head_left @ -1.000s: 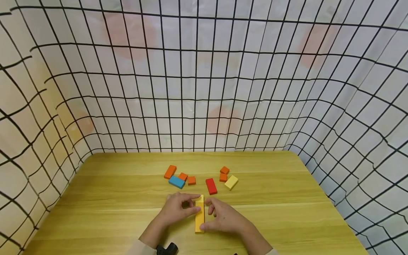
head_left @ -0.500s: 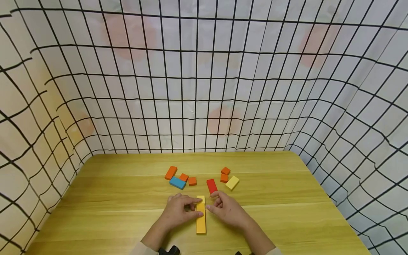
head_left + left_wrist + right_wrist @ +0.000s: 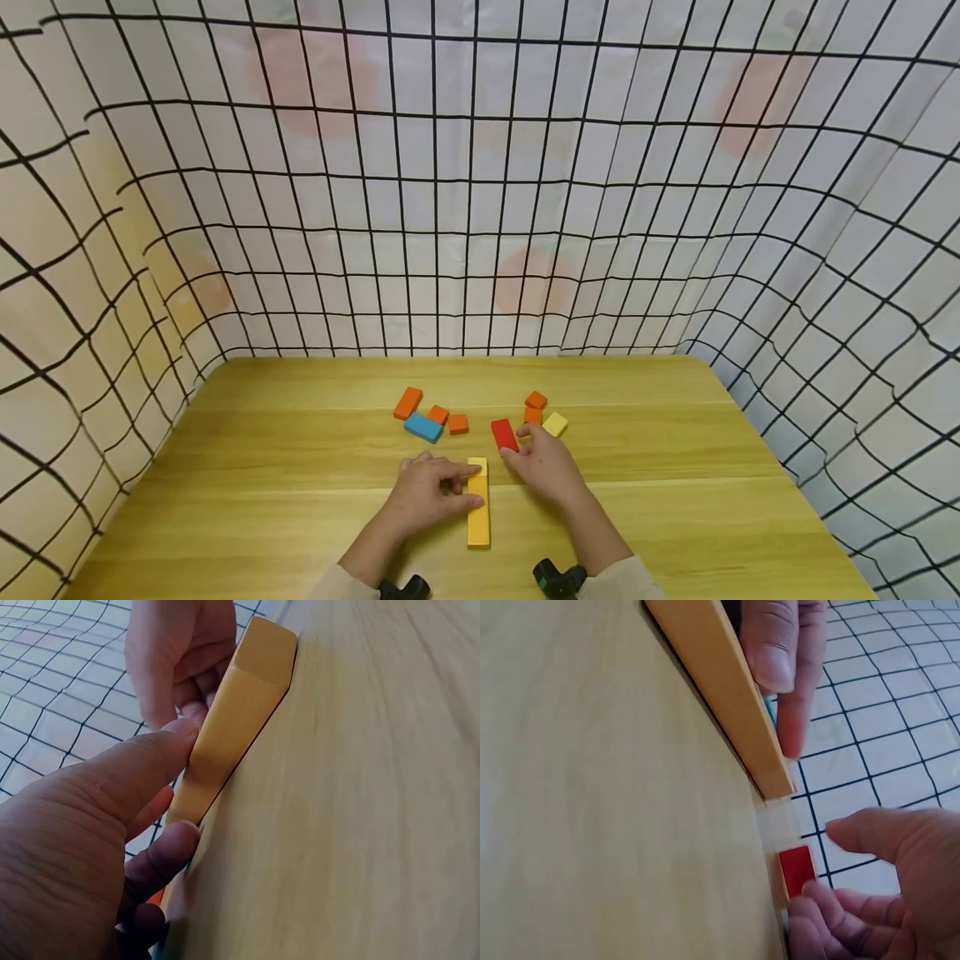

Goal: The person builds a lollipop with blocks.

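A long orange-yellow block (image 3: 478, 527) lies on the table, with a short yellow block (image 3: 477, 462) against its far end. My left hand (image 3: 431, 496) rests its thumb on the long block and its outstretched index finger on the short one. In the left wrist view, more fingers curl beside the long block's (image 3: 225, 724) side. My right hand (image 3: 553, 468) is at a red block (image 3: 504, 433), fingers bent near its right edge. The right wrist view has the thumb apart from the red block (image 3: 796, 868); whether the fingertips touch it is unclear.
Behind the left hand lie a blue block (image 3: 423, 427), a longer orange block (image 3: 408, 402) and small orange blocks (image 3: 458, 424). Beyond the right hand are more orange blocks (image 3: 533, 416) and a pale yellow block (image 3: 555, 424). Black netting (image 3: 465, 233) surrounds the wooden table (image 3: 262, 467).
My right hand has left the side of the long block and moved forward and right to the red block. My left hand stays on the two yellow blocks.
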A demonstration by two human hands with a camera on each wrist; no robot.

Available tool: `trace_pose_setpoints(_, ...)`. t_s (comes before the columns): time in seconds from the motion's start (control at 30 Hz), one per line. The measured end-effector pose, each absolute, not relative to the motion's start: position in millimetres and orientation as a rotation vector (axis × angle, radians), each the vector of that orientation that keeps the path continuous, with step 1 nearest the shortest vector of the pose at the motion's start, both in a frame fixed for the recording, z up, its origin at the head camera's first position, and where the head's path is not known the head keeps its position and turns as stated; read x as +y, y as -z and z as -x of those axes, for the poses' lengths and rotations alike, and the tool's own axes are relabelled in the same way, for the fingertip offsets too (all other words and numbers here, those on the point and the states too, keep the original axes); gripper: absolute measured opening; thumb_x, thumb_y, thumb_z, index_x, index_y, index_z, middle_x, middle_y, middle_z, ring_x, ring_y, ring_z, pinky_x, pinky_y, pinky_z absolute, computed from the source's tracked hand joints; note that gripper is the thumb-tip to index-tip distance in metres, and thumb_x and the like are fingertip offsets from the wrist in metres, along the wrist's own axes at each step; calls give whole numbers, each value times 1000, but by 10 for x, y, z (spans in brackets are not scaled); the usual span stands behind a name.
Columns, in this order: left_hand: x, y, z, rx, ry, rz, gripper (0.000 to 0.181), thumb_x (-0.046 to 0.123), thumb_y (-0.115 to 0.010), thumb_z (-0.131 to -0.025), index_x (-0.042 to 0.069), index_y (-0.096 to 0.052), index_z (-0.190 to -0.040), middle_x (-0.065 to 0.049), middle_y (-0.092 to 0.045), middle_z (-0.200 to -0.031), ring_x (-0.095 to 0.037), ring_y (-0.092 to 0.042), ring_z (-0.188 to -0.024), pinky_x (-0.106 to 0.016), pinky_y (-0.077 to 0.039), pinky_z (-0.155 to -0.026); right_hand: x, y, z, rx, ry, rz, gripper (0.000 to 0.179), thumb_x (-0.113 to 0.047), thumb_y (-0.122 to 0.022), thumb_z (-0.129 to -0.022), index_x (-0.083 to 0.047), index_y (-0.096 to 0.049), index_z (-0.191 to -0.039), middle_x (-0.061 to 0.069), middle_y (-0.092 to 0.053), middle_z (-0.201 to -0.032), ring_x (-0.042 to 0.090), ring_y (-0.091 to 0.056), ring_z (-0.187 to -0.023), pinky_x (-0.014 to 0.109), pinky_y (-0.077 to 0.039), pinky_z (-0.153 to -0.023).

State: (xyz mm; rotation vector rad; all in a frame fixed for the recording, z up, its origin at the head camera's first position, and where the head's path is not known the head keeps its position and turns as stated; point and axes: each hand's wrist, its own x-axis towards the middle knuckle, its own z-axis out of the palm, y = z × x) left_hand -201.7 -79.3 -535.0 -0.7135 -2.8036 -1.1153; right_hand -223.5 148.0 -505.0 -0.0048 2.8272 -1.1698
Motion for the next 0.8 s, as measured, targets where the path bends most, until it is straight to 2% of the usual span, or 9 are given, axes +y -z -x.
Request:
trace_pose_setpoints(0.1, -780, 5344, 2030, -2811, 1118, 710, 44, 51, -82, -82, 30, -77, -120, 24, -57, -71, -2, -40, -73, -33, -24, -78, 1438, 5075, 2289, 2901, 1082, -17, 49, -40, -78, -88, -6, -63, -120, 2, -68, -84, 17, -59, -75, 35, -50, -69)
trace_pose_setpoints(0.23, -773, 5343, 2034, -2814, 1141, 705, 44, 50, -82, -82, 29, -77, -120, 24, -57, -71, -1, -40, -73, -33, -24, -79, 1405, 5125, 2339, 2950, 998, -58, 48, -42, -82, -84, -7, -64, -112, 3, -67, -83, 18, -55, -71, 32, -42, -63)
trace_pose_setpoints(0.33, -764, 5353, 2020, -2814, 1156, 706, 43, 51, -82, -82, 29, -78, -119, 25, -57, -70, -1, -40, -72, -33, -24, -79, 1413, 5146, 2333, 2955, 989, -89, 46, -42, -83, -83, -8, -64, -107, 3, -67, -87, 18, -55, -73, 31, -42, -64)
trace_pose_setpoints(0.53, -763, 5392, 2007, -2826, 1144, 699, 44, 52, -82, -82, 31, -77, -120, 25, -57, -71, -1, -40, -73, -32, -25, -79, 1454, 5156, 2295, 2932, 1060, -126, 41, -41, -84, -82, -10, -64, -99, 1, -65, -81, 18, -54, -71, 30, -41, -62)
trace_pose_setpoints(0.8, -782, 5377, 2017, -2823, 1153, 694, 44, 52, -82, -82, 31, -77, -121, 25, -57, -70, -2, -39, -72, -33, -24, -78, 1518, 5182, 2296, 2891, 1187, -25, 34, -32, -76, -91, -7, -67, -112, 0, -64, -77, 15, -55, -65, 30, -44, -61)
